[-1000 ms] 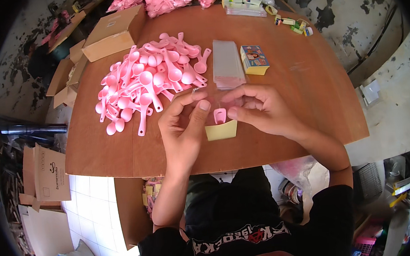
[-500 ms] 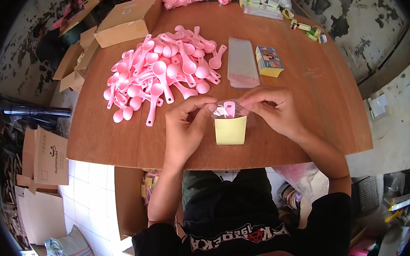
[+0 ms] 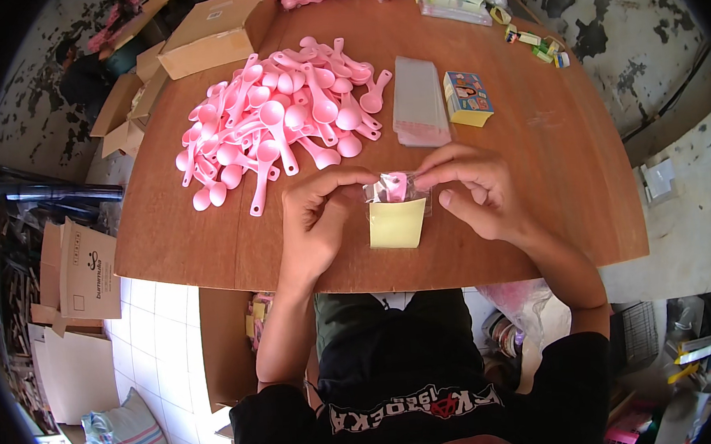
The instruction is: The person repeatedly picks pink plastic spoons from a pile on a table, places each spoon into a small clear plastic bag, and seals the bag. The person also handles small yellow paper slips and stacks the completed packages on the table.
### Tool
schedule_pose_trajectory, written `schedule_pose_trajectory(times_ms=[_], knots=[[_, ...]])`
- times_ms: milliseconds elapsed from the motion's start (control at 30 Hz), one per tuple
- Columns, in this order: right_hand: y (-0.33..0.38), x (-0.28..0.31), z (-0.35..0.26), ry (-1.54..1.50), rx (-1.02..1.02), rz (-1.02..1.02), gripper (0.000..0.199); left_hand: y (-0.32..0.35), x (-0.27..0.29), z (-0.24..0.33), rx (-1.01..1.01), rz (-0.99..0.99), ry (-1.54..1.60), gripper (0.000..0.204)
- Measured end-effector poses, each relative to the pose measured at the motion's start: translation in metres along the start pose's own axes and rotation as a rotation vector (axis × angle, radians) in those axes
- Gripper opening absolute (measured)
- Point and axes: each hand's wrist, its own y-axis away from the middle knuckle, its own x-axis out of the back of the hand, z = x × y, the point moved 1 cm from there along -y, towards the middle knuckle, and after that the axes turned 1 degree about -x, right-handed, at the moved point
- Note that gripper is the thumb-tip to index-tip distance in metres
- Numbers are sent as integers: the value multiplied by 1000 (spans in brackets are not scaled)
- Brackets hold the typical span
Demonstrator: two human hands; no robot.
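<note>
clear plastic pouch (image 3: 376, 192) directly between grips, both about equally near; long axis crosses line joining them. left grip (image 3: 311, 218): forefinger at pouch's far left corner, cannot tell if clamped. right grip (image 3: 481, 194): forefinger at far right corner, thumb apart. pink spoon handle (image 3: 397, 186) between forefingers, pale yellow card (image 3: 395, 225) on near side.

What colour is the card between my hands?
The card is pale yellow, best seen in the head view.

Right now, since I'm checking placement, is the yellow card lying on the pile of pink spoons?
No, the yellow card is apart from the pile of pink spoons, nearer the person's body.
</note>
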Motion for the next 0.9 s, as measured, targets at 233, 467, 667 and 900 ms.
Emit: schedule_pose_trajectory(times_ms=[233, 467, 667, 900], knots=[[0, -16, -4, 82, 78, -13, 19, 14, 1, 8, 96, -26, 15, 39], [-8, 15, 19, 163, -137, -43, 18, 74, 47, 36, 147, -926, -211, 28], [-34, 30, 89, 921, -96, 74, 14, 201, 113, -67, 507, -564, -1354, 37], [-45, 29, 92, 790, -385, 116, 14, 170, 71, -47, 776, -890, -445, 47]])
